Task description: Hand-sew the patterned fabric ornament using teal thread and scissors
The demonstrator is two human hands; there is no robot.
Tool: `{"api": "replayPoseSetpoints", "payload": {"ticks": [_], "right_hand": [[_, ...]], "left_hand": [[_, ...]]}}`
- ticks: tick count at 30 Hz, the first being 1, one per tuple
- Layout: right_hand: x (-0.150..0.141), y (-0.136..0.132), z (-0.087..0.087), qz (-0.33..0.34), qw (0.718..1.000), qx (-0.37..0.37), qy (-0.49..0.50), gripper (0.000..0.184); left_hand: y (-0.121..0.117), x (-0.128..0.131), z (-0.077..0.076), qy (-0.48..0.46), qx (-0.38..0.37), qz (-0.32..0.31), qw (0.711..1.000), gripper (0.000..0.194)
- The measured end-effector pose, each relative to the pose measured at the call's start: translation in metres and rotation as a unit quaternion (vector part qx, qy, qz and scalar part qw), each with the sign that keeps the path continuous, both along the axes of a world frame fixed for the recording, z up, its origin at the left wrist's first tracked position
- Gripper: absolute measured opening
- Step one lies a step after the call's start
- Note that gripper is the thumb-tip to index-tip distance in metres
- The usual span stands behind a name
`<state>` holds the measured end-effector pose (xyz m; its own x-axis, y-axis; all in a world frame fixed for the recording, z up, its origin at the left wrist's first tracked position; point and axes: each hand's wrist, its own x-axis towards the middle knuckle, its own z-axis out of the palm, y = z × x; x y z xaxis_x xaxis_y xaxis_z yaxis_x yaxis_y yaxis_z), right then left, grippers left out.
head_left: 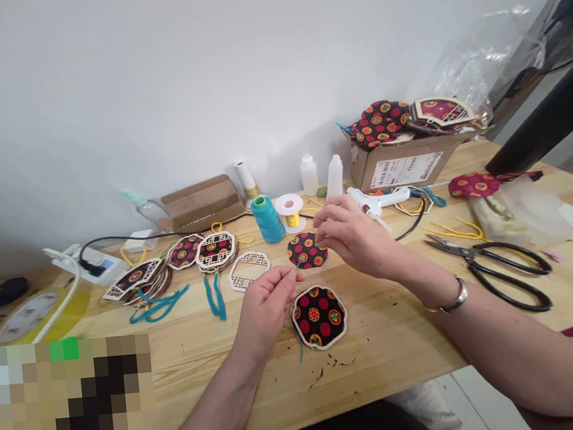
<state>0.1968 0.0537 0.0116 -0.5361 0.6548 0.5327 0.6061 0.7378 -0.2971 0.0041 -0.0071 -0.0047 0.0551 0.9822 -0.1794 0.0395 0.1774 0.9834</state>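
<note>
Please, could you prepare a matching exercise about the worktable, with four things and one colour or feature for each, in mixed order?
Things:
1. Framed fabric nearest the person
2. Large thread cone
3. Scissors
4. Glue gun

Descriptions:
A. Black handles
B. White body
C. Flower pattern
D. Teal

Pairs: 1-C, 2-D, 3-A, 4-B

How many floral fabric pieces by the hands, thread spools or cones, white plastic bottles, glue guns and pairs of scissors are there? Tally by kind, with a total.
Floral fabric pieces: 2
Thread spools or cones: 3
White plastic bottles: 2
Glue gun: 1
Pair of scissors: 1
Total: 9
</note>
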Motion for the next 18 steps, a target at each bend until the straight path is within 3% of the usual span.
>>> {"api": "replayPoseSetpoints", "payload": {"ticks": [3, 7, 18], "right_hand": [[0.008, 0.002, 0.003, -0.084, 0.985, -0.1, -0.115, 0.02], [0.007, -0.001, 0.004, -0.114, 0.951, -0.196, -0.211, 0.015], [-0.014, -0.012, -0.01, -0.099, 0.951, -0.189, -0.225, 0.018]], "left_hand": [[0.002, -0.001, -0.003, -0.03, -0.006, 0.024, 0.999, 0.021], [0.003, -0.001, -0.004, -0.051, -0.005, 0.045, 0.998, 0.022], [0.003, -0.001, -0.005, -0.072, -0.001, 0.029, 0.997, 0.021]]}}
